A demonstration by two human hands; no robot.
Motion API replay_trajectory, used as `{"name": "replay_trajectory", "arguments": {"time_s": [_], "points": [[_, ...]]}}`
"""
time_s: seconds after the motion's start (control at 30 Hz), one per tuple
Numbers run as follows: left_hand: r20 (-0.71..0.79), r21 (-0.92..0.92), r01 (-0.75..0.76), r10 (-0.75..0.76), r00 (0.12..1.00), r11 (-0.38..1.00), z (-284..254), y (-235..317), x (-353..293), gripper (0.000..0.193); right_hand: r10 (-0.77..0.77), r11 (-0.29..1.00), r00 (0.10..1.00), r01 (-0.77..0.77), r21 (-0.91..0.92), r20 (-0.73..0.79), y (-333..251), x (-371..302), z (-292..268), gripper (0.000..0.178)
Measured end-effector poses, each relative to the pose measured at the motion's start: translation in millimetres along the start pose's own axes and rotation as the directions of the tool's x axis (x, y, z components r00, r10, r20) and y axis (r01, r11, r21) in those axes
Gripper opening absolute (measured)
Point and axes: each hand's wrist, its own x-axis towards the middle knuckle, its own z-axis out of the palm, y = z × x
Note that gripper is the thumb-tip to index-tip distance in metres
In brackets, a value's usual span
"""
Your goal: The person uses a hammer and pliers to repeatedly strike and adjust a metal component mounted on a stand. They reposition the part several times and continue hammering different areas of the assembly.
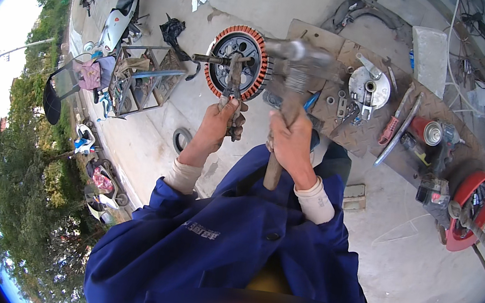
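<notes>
My left hand [222, 119] is closed round a pair of dark, worn pliers [235, 83]. Their jaws reach up to the axle [214, 60] of a hub motor stator [263, 50], a round core ringed with copper-orange windings. My right hand [293, 146] grips a hammer [274, 171] by its wooden handle. The hammer's head is smeared by motion just right of the stator, above the edge of a metal plate bench [324, 40]. Whether the hammer touches anything cannot be made out.
On the bench lie a round silver hub cover [368, 88], a red-handled screwdriver [388, 131], a metal bar [401, 132], a red can [426, 131] and a cordless drill [433, 192]. A red basin [472, 209] stands at the right. A metal frame [147, 81] and parked scooters [119, 19] are at left.
</notes>
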Motion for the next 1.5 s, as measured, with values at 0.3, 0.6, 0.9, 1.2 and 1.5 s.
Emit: {"name": "replay_trajectory", "arguments": {"time_s": [0.3, 0.6, 0.9, 1.2, 1.5], "points": [[0.034, 0.064, -0.105, 0.103, 0.994, 0.992, 2, -3, -1, 0.041, 0.01, 1.0, 1.0, -0.01, -0.018, 0.004, -24, -18, -15, 0.016], [-0.016, 0.072, -0.081, 0.083, 0.996, 0.994, 3, -3, 3, 0.039, 0.064, 0.998, 0.998, -0.064, -0.004, 0.018, -3, -8, -20, 0.015], [-0.025, 0.043, -0.08, 0.081, 0.996, 0.996, 2, -2, 0, 0.039, 0.068, 0.997, 0.997, -0.067, -0.026, 0.034, 1, -5, -15, 0.014], [-0.025, 0.025, -0.062, 0.062, 0.998, 0.998, 5, 1, -2, 0.039, 0.059, 0.998, 0.998, -0.059, -0.022, -0.015, -7, -5, -13, 0.013], [0.006, -0.005, -0.047, 0.047, 0.999, 0.999, 1, 0, -4, 0.04, -0.187, 0.972, 0.967, 0.208, 0.11, -0.171, -17, -4, -8, 0.013]]}}
